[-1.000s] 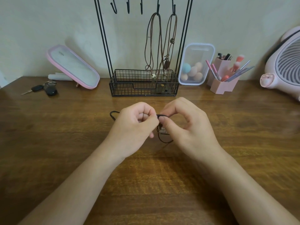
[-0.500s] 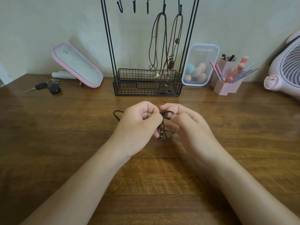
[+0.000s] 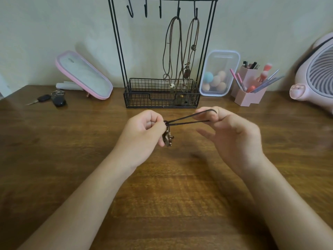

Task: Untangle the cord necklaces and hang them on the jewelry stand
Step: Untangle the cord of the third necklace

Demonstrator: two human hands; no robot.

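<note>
Pinching dark cord necklace [image 3: 189, 122] taut: left hand [image 3: 142, 134] + right hand [image 3: 232, 134] | pendant [image 3: 167, 139] dangling

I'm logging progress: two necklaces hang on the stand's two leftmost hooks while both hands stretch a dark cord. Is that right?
No. The head view shows the necklaces on the stand's two rightmost hooks, not the leftmost. The rest holds: the left hand and right hand stretch the dark cord between them.
</note>
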